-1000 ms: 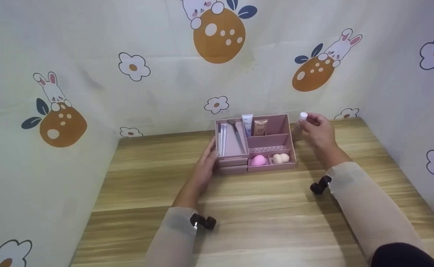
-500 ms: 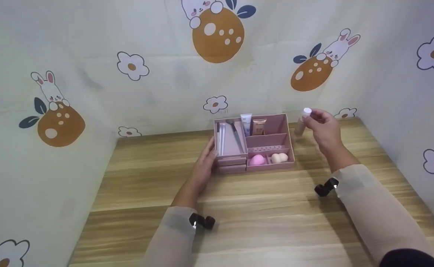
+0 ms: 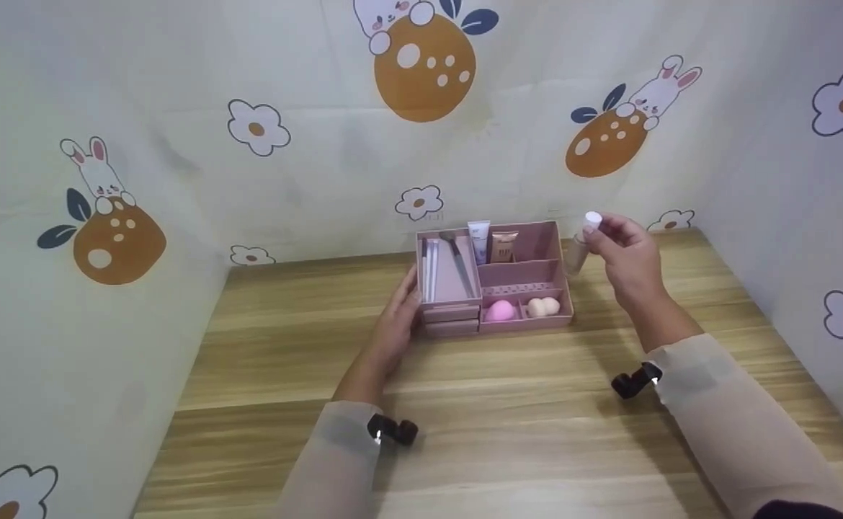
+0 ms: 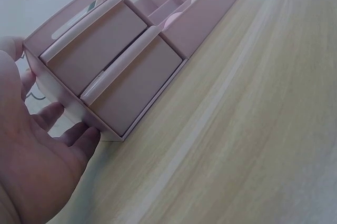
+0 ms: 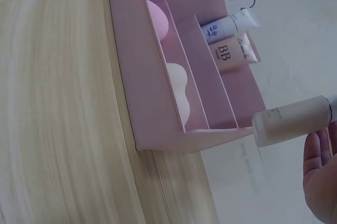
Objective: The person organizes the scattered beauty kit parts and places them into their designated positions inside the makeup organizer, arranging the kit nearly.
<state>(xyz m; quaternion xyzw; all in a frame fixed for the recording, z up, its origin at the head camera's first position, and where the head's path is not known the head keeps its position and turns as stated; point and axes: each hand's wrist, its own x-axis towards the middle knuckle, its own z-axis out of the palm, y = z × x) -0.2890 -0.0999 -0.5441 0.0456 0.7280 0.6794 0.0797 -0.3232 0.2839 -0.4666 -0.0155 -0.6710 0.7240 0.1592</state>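
Observation:
A pink makeup organizer [image 3: 526, 275] stands on the table, with two drawers [image 4: 137, 90] at its front left. Against its left side rests my left hand [image 3: 396, 321], its fingers [image 4: 84, 142] touching the side wall. My right hand [image 3: 634, 263] pinches a foundation bottle [image 5: 295, 121] by its white cap [image 3: 592, 221]. The bottle's beige body hangs just to the right of the organizer's back right corner, slightly tilted. Upright in a back compartment are a white tube [image 3: 479, 241] and a BB cream tube [image 5: 231, 53].
Makeup brushes [image 3: 457, 263] and slim sticks [image 3: 431, 270] lie in the top left tray. In the front compartments sit a pink makeup sponge [image 3: 501, 311] and a beige one [image 3: 542, 308]. A patterned backdrop [image 3: 320, 187] rises behind the wooden table [image 3: 508, 418].
My right hand has shifted a little to the right with the foundation bottle, then slightly back left toward the organizer. More of the bottle's body now shows. The left hand has stayed put.

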